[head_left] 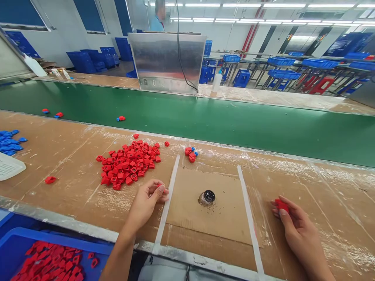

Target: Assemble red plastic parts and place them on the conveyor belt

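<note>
My left hand (pixel 149 200) is closed, thumb against fingers, beside the left white tape strip. A bit of a small red plastic piece (pixel 159 186) shows between its fingertips. Over the table on the right, my right hand (pixel 299 228) grips a red plastic block (pixel 281 205) between thumb and fingers. Between the hands, a small round black-topped fixture (pixel 209 196) stands on a cardboard sheet (pixel 187 212), with dark crumbs around it. A heap of red plastic pieces (pixel 129 164) lies behind my left hand. Beyond the cardboard sit a few red-and-blue joined pieces (pixel 191 153).
A green conveyor belt (pixel 234 121) runs across behind the table, carrying 3 red-and-blue pieces on its left. Blue pieces (pixel 10 142) lie at far left. A blue bin (pixel 58 238) with red pieces stands below the table edge. A metal panel (pixel 170 62) rises behind the belt.
</note>
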A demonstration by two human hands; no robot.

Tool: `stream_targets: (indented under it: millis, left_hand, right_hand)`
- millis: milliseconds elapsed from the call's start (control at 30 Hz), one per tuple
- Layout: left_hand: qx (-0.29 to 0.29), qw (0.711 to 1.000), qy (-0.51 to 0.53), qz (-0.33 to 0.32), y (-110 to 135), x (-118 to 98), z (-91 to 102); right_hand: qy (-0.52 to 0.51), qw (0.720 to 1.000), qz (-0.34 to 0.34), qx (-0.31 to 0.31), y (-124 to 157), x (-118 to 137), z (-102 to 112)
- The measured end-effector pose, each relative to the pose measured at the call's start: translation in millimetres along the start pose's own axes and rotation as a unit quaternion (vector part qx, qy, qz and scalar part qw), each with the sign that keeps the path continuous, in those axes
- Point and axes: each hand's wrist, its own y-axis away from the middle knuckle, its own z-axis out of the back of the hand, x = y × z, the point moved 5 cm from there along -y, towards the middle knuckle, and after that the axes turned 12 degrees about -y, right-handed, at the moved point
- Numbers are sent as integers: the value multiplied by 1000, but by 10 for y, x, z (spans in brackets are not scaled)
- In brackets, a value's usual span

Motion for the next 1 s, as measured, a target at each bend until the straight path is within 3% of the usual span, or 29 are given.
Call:
stream_targets:
  millis: [167,367,500,633,733,833,900,1000]
  left_hand:
    - [100,989,102,48,-29,19,-222]
    - [138,967,189,96,-56,54,-302]
    - [140,970,170,105,-37,31,-286]
    - [133,974,154,101,29,24,-265]
    - [140,982,109,69,79,42,-277]
    - [182,983,9,31,124,51,-348]
    - [211,974,-80,-2,145,23,-400]
    - [203,953,-213,-69,140,-79,-416]
  right_hand:
    - [-25,1000,-6,5,-14,-21,4]
    - [-61,997,-27,29,-83,84,3]
    - [-82,992,-24,94,-76,349,-131]
    - [-75,975,-1,209,-4,732,-414]
    - [-25,956,35,290,67,1015,-650]
    - [53,930,100,349,142,1255,-869]
    - [83,914,153,367,185,1381,-985]
    - [106,900,209,367,219,1483,-1096]
